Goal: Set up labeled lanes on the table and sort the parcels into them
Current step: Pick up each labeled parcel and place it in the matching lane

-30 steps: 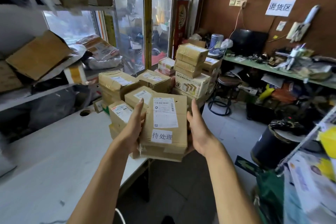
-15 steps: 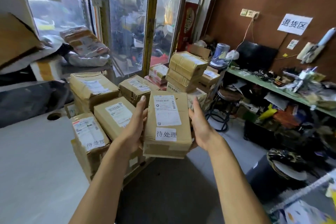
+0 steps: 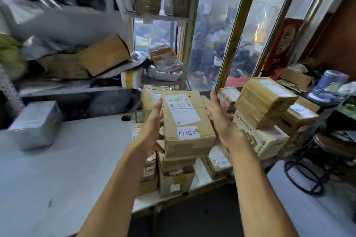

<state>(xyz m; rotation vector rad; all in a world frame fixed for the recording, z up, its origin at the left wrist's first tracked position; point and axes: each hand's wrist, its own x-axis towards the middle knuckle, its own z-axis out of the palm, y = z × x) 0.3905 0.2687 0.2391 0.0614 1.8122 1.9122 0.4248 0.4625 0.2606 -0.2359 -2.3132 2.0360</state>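
A long white table (image 3: 63,161) fills the lower left, its surface bare near the camera, with a round cable hole (image 3: 126,118) near its far edge. At its right end sits a crowded cluster of brown cardboard parcels (image 3: 176,177), stacked in several layers and reaching to the table's front edge. To the right of that cluster rises a taller stack of tape-wrapped tan cartons (image 3: 264,100), resting on a wide printed box (image 3: 264,138). A grey plastic-wrapped package (image 3: 35,124) lies on the table's far left, blurred. Behind the table, grey shelving (image 3: 73,90) carries flattened cardboard and soft mailers.

Held above the cluster is an oblong brown cardboard box (image 3: 187,123), its top face tilted toward the camera. A white shipping label (image 3: 182,107) covers the upper part of that face, and a small white paper slip with handwritten characters 待处理 (image 3: 188,132) sits below it. The left hand (image 3: 153,127) presses flat against the box's left side, fingers extended upward. The right hand (image 3: 218,116) presses flat against the right side in the same way, so the box is clamped between the two palms. Whether the box's underside touches the parcels beneath cannot be told.
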